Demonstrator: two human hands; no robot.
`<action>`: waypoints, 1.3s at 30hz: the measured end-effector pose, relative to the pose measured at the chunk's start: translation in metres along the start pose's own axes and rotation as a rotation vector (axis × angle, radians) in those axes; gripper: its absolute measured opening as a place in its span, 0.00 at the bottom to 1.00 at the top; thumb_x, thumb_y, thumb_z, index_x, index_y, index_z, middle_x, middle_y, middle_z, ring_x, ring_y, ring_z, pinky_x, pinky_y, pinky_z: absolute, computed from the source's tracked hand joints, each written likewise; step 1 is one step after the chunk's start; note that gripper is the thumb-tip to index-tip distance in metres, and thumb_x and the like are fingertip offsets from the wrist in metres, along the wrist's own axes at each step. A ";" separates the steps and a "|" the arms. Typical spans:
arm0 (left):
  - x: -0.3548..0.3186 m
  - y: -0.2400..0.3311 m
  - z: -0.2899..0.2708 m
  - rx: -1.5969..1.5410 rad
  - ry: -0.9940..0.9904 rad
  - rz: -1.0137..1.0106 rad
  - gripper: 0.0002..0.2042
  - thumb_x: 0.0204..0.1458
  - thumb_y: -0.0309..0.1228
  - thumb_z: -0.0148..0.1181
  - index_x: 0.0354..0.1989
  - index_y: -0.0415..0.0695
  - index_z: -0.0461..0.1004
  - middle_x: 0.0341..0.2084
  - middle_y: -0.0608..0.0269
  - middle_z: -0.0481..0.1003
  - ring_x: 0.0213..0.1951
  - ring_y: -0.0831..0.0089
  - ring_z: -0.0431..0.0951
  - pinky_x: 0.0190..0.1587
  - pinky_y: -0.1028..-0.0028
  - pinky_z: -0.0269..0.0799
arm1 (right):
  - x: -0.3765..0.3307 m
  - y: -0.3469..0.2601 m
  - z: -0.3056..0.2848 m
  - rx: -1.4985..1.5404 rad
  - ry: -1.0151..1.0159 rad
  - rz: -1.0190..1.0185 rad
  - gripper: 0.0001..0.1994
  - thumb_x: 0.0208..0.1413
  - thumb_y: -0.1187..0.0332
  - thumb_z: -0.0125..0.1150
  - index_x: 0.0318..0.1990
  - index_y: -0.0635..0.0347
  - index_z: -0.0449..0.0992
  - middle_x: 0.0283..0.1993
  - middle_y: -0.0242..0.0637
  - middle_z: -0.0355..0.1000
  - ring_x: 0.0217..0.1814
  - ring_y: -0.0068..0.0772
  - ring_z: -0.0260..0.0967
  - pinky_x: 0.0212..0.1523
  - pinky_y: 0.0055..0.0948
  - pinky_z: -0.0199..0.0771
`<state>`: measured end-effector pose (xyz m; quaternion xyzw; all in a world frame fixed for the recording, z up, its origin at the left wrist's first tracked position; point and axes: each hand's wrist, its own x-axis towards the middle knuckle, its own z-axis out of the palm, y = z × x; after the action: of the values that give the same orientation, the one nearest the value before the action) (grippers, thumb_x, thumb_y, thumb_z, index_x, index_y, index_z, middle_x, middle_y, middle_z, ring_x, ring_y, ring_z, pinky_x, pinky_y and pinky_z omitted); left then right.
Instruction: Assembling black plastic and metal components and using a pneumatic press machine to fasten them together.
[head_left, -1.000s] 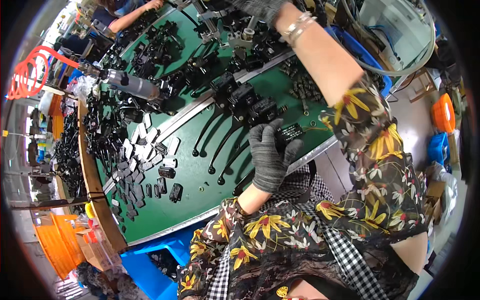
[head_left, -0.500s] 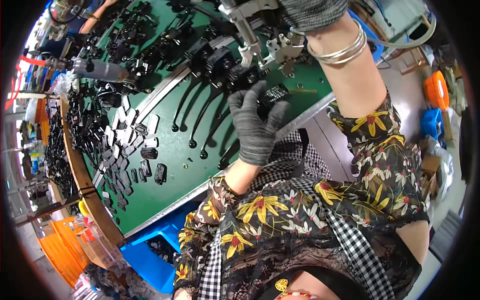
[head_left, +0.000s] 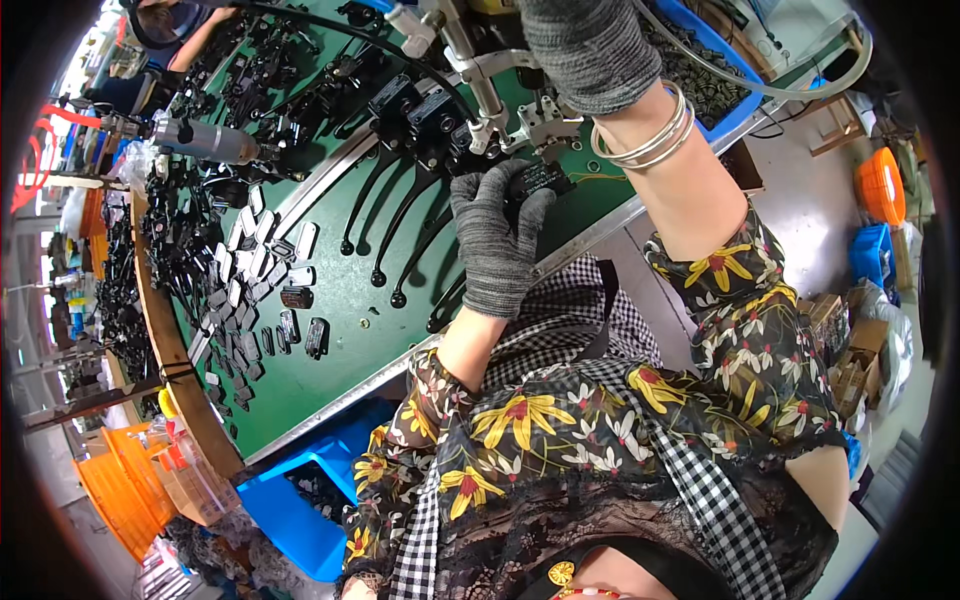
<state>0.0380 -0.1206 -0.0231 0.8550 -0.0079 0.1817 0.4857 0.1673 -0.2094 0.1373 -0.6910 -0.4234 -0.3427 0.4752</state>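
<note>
Block (head_left: 538,178) is black with pale marks on its upper face; we find it on the near side of the green table (head_left: 372,362), right of centre and just under the metal fixture (head_left: 487,105). Left hand (head_left: 495,245), in a grey knit glove, is closed around the block's left end, fingers over the far side and thumb along the near side. We see a black lever arm (head_left: 437,322) come out from behind this hand, knob toward the table edge; we cannot tell whether it joins the block. Right hand (head_left: 590,55), gloved alike, is raised beside the fixture and cut by the upper edge; we cannot tell whether it grips anything. Bangles (head_left: 650,145) circle the right wrist. We note three more levers (head_left: 405,215) in a row to the left of the held block, knobs toward us. Silver and grey caps (head_left: 262,255) lie in a loose heap farther left, and a few dark pieces (head_left: 317,338) sit at its near end. Small fittings (head_left: 700,82) fill a blue bin (head_left: 727,124) beyond the right hand. At upper left we record a grey air tool (head_left: 205,140).
</note>
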 end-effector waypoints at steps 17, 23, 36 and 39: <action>-0.005 -0.015 -0.002 0.127 0.104 0.018 0.17 0.50 0.32 0.64 0.46 0.39 0.72 0.37 0.51 0.68 0.40 0.59 0.69 0.45 0.63 0.68 | -0.021 0.010 0.020 0.122 0.020 0.017 0.17 0.56 0.64 0.65 0.53 0.53 0.74 0.38 0.34 0.76 0.31 0.22 0.75 0.32 0.20 0.77; -0.009 -0.014 -0.001 -0.007 0.088 -0.018 0.16 0.47 0.26 0.65 0.45 0.38 0.72 0.36 0.50 0.70 0.39 0.57 0.69 0.46 0.63 0.67 | -0.017 -0.005 0.020 0.174 0.011 0.067 0.17 0.56 0.64 0.65 0.52 0.54 0.74 0.37 0.34 0.76 0.31 0.22 0.75 0.32 0.20 0.76; -0.009 -0.020 -0.001 -0.085 0.105 -0.038 0.15 0.47 0.24 0.66 0.44 0.37 0.73 0.40 0.51 0.69 0.41 0.59 0.71 0.45 0.65 0.69 | -0.027 -0.011 0.039 0.266 -0.023 0.128 0.17 0.55 0.64 0.65 0.51 0.55 0.74 0.36 0.33 0.76 0.30 0.21 0.74 0.31 0.19 0.75; -0.009 -0.021 0.000 -0.060 0.095 -0.035 0.15 0.47 0.24 0.65 0.44 0.37 0.73 0.37 0.51 0.71 0.39 0.60 0.71 0.43 0.65 0.69 | -0.030 -0.011 0.040 0.283 -0.028 0.146 0.17 0.55 0.63 0.66 0.51 0.55 0.74 0.36 0.32 0.76 0.30 0.21 0.74 0.31 0.19 0.75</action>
<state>0.0333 -0.1113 -0.0430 0.8306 0.0246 0.2133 0.5139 0.1478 -0.1772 0.1021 -0.6508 -0.4227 -0.2347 0.5854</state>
